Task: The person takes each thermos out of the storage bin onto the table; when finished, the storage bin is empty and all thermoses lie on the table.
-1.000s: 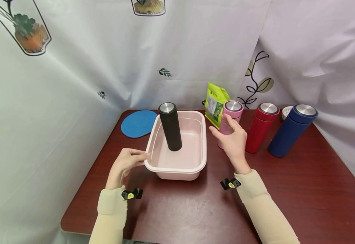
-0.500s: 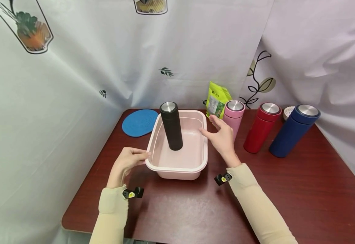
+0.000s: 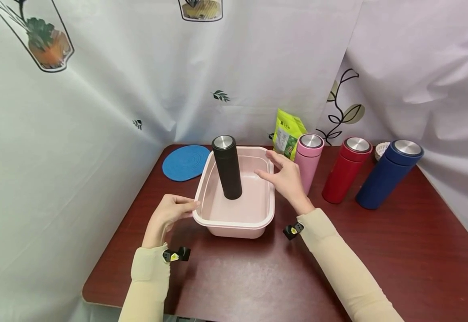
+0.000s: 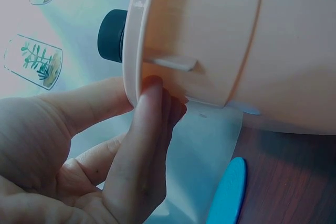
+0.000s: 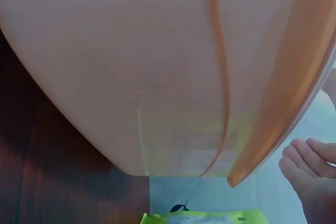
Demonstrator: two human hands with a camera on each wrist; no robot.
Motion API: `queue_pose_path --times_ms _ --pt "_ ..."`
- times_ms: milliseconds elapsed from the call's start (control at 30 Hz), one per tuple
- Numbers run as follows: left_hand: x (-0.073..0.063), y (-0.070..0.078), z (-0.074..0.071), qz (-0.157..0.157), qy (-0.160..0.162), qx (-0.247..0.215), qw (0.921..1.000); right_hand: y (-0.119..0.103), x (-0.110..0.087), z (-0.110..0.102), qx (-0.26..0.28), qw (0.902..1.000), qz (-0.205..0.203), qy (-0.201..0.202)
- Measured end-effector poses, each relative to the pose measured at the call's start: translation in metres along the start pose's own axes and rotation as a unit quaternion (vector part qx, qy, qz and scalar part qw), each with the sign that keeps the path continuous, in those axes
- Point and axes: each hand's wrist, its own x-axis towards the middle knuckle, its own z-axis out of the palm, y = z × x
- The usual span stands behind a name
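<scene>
A pale pink plastic basin (image 3: 234,231) sits on the table with a black thermos (image 3: 228,174) standing inside it. My left hand (image 3: 171,213) pinches the basin's left rim, thumb on top; in the left wrist view its fingers curl under the lip (image 4: 137,40). Over the right rim hovers my right hand (image 3: 287,180), fingers parted and thumb reaching above the basin's inside. In the right wrist view that hand (image 5: 314,174) shows beside the rim, holding nothing. Just right of it stands a pink thermos (image 3: 308,163), partly behind the hand.
A red thermos (image 3: 345,172) and a blue thermos (image 3: 387,176) stand farther right, with a small white woven basket (image 3: 380,150) behind. A green packet (image 3: 287,134) stands at the back. A blue round mat (image 3: 185,163) lies left of the basin. Curtains (image 3: 258,67) close off the back.
My right hand has moved left, away from in front of the pink thermos to above the basin's right rim. The left hand keeps its pinch on the rim.
</scene>
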Motion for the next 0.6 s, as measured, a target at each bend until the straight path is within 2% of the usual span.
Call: queue_pose_path --times_ms 233,367,600 --pt "-0.002 0.001 0.000 0.014 -0.007 -0.016 0.9997 -0.002 0.011 0.005 0.013 0.9993 0.003 -0.036" --pt "-0.003 0.002 0.000 0.015 -0.006 -0.013 0.9998 -0.003 0.018 0.007 -0.002 0.9981 0.010 -0.061" --pt "-0.002 0.001 -0.001 0.012 -0.006 -0.017 0.9998 -0.006 0.026 0.013 -0.026 0.9960 -0.003 -0.085"
